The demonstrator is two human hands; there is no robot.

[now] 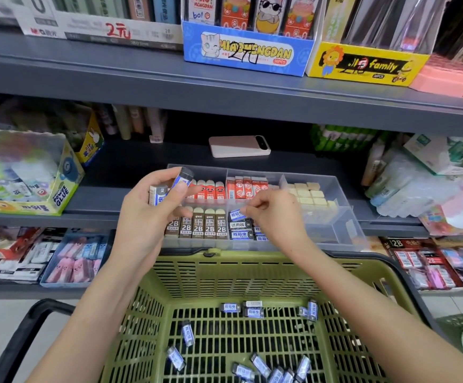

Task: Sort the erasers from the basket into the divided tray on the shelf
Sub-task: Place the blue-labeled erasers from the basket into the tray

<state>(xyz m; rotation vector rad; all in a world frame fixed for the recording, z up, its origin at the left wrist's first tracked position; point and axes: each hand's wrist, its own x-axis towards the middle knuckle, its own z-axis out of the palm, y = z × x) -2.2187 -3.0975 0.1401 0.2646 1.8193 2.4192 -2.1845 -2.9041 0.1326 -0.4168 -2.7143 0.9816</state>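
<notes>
The left hand (147, 214) was closed round a small clutch of blue-sleeved erasers (182, 179), thumb pressed across the top one, palm turned inward and wrist lifted over the tray's front-left corner. These looked like light, firm little blocks. The paper sleeves probably gave better purchase than bare rubber, so a pinch across the long sides, one piece at a time, would likely suit. The right hand (274, 214) was reached over the divided tray (332, 230) with its fingers curled down and their tips at a blue eraser (236, 215) in the middle front compartment; whether it pinched that piece or only nudged it could not be told. The tray stood on the shelf (106, 200). Below both forearms the green basket (225, 275) held more loose erasers (254, 312) of the same kind, scattered over its floor
</notes>
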